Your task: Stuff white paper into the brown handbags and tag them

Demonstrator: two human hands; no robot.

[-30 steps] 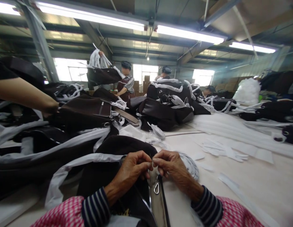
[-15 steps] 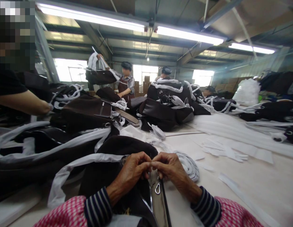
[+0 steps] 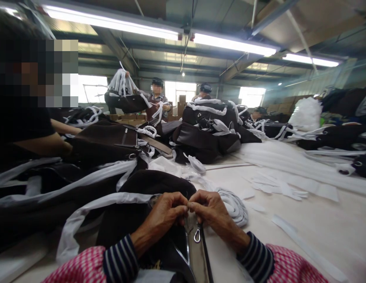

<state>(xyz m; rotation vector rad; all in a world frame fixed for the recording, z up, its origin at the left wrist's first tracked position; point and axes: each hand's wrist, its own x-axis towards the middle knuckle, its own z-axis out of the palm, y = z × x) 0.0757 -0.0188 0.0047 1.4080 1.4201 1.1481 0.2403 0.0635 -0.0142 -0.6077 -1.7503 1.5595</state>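
A dark brown bag [image 3: 147, 184] lies in front of me on the pale work table [image 3: 304, 224]. Along its edge runs a zipper strip with a metal pull ring [image 3: 196, 235]. My left hand [image 3: 167, 214] and my right hand [image 3: 211, 210] meet fingertip to fingertip just above the ring, both pinched shut on the top end of the zipper strip. What sits between the fingertips is too small to make out. White wrapping bands [image 3: 91, 206] cross the bag at my left.
Heaps of dark bags bound in white wrap [image 3: 206, 125] cover the left and far side of the table. A person's arm [image 3: 38, 143] reaches in at left. Other workers stand behind; one lifts a bag [image 3: 125, 100]. White paper strips [image 3: 277, 188] lie at right.
My hands stay pinched at the zipper, shifting only slightly. The person at left has leaned further into view. The far worker's lifted bag has moved a little to the right.
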